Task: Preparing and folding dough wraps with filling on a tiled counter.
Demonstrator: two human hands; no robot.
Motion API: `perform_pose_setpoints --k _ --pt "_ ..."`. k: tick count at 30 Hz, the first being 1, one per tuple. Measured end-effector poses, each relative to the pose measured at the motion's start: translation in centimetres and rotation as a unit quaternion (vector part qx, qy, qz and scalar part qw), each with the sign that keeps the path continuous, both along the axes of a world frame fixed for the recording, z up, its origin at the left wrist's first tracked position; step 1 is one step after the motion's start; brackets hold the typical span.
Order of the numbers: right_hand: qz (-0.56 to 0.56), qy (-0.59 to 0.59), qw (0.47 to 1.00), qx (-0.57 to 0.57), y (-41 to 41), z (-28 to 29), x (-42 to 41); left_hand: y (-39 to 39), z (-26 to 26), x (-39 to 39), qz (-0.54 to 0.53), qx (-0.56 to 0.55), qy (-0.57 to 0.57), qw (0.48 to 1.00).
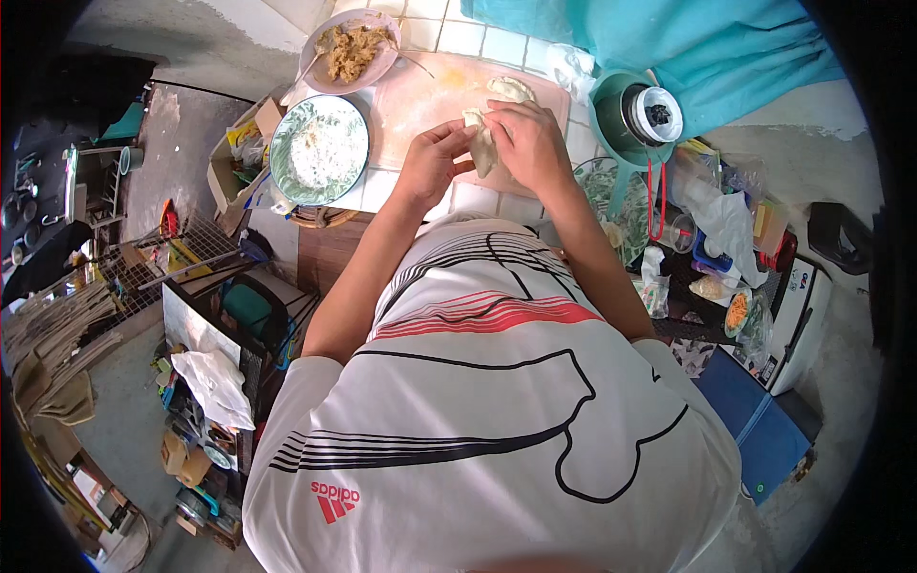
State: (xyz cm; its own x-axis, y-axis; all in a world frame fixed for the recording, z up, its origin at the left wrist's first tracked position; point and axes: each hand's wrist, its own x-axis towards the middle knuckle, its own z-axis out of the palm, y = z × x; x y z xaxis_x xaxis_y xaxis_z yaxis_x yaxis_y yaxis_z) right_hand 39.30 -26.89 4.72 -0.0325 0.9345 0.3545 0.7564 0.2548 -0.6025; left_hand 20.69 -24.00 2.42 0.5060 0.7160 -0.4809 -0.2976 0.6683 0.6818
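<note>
Both hands hold one piece of pale, folded dough [483, 152] above a pinkish board. My left hand [438, 159] pinches its left edge between thumb and fingers. From the right, my right hand [525, 143] grips the upper part of the same dough. Another folded dough piece [511, 89] lies on the cutting board [408, 107] just beyond my right hand. At the upper left, a pink bowl [312, 75] contains a brown, lumpy filling [352, 56] and a spoon. Nearer to me, a green-patterned plate [279, 152] bears white powder that looks like flour.
White tiles [503, 47] border the board. On the right stand a green pot [606, 122], a container with red handles [658, 114] and a cluttered black rack. A teal cloth [745, 57] hangs behind them. An open cardboard box [228, 183] stands left of the plate.
</note>
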Motion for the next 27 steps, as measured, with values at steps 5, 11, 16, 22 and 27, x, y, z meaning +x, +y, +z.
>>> perform_pose_setpoints --k 5,11,16,22,27 --pt "-0.028 0.131 0.988 -0.081 -0.4 -0.4 -0.2 0.0 0.8 0.0 0.007 0.013 0.003 1.000" --pt "-0.027 0.318 0.917 -0.241 0.4 -2.5 1.8 0.2 -0.6 -0.3 -0.014 0.026 -0.023 0.999" --pt "0.038 0.323 0.890 -0.318 0.4 -1.4 2.7 -0.1 0.2 -0.3 -0.033 0.081 0.044 0.995" --pt "0.051 0.318 0.890 -0.322 0.7 -1.6 3.2 -0.1 0.5 -0.2 -0.037 0.077 0.061 0.994" --pt "0.032 0.289 0.910 -0.296 0.6 -0.9 2.6 -0.4 0.7 -0.1 -0.044 0.112 0.117 0.986"
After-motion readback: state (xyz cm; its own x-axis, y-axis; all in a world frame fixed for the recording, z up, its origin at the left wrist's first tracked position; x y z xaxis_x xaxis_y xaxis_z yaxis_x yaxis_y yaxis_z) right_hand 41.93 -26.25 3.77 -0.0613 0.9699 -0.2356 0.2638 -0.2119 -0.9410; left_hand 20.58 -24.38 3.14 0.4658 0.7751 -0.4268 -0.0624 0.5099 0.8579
